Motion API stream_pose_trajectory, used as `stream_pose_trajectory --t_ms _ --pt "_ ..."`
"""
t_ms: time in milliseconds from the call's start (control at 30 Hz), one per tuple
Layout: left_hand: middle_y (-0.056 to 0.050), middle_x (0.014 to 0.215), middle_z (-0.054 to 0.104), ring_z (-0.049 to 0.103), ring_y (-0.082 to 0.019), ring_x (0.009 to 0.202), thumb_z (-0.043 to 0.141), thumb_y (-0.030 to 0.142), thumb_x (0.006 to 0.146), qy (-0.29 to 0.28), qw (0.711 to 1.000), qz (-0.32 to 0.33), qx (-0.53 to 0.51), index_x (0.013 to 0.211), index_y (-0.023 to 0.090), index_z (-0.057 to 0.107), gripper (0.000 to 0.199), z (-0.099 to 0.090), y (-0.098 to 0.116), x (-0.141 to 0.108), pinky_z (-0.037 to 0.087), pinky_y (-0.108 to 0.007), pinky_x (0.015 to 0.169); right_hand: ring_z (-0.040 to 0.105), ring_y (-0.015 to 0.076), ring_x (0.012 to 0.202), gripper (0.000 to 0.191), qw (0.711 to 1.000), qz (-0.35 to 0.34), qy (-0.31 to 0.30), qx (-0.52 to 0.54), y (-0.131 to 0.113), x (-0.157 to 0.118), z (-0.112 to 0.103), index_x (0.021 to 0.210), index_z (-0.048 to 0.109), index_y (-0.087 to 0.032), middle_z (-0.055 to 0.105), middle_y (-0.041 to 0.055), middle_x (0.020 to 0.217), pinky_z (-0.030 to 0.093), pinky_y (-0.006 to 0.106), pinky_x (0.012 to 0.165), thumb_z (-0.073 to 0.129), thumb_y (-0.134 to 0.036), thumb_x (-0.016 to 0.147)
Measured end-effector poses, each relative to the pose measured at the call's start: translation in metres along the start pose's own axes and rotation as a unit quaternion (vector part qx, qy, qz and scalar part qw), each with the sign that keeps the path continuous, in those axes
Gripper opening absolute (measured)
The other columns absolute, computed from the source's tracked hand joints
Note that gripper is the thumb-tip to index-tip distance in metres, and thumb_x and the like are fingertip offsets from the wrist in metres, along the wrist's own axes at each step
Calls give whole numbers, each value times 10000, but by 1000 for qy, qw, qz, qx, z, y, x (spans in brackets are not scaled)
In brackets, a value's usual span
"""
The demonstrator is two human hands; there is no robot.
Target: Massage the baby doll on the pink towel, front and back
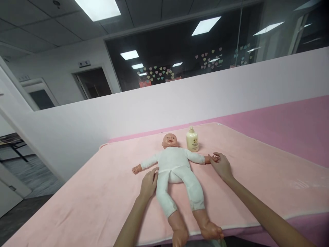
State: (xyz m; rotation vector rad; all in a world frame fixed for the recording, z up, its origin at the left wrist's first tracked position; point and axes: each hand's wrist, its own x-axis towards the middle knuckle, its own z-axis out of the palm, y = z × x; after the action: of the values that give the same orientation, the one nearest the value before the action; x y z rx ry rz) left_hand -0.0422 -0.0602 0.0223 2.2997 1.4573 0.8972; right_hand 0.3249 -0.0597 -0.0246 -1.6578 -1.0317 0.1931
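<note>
A baby doll (174,161) with a white cloth body lies on its back, arms spread and feet toward me. My right hand (222,167) is closed around the doll's small hand on the right side, thumb and fingers pinching it. Against the doll's hip on the left side rests my left hand (149,183), its fingers stretched out along the white cloth and gripping nothing. The doll's other hand (137,169) lies free on the blanket. Beside the doll's head stands a pale yellow pump bottle (192,140), upright, with dark print on its front.
A pink blanket (102,192) with a pale edge covers the padded surface. Behind it runs a low white wall (154,109) under a dark window (180,51) with heart-shaped stickers. Pink padding (290,127) shows at the right. The doll's feet reach the near edge.
</note>
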Motion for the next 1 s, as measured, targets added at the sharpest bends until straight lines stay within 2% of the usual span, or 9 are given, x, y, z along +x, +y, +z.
stream_pose_trajectory --t_ms 200,367,500,733,1000 --pt "-84 1126 667 614 -252 1018 353 354 930 -3 1000 10 -16 1166 210 600 370 1 -3 1 451 -379 874 602 237 882 642 999 30 2 14 1 -12 -4 1146 544 -122 578 164 1107 497 365 777 528 -604 722" --pt "-96 1083 677 627 -246 974 302 316 942 -16 1000 13 4 1214 183 570 404 0 -1 2 460 -362 832 617 259 980 672 999 45 -11 0 6 -14 -1 1234 517 -132 620 155 1156 492 364 846 597 -497 675" --pt "-102 1103 672 627 -245 987 292 315 946 -18 1000 15 18 1213 177 569 409 0 0 2 460 -355 829 625 266 996 583 999 32 -17 -19 7 -14 1 1179 568 -150 667 133 1094 498 353 834 598 -446 678" --pt "-102 1076 681 633 -250 986 313 314 939 -19 999 18 37 1228 178 554 400 0 -2 4 465 -364 829 626 256 988 498 999 32 -27 -32 -4 -16 -3 1135 594 -161 672 113 1100 492 350 839 582 -381 688" --pt "-104 1097 669 615 -243 1014 300 292 942 -21 998 19 56 1234 182 552 401 -1 -5 1 456 -348 822 634 240 922 520 999 18 -30 -19 2 -16 0 1133 572 -173 682 102 1037 492 330 773 576 -437 685"
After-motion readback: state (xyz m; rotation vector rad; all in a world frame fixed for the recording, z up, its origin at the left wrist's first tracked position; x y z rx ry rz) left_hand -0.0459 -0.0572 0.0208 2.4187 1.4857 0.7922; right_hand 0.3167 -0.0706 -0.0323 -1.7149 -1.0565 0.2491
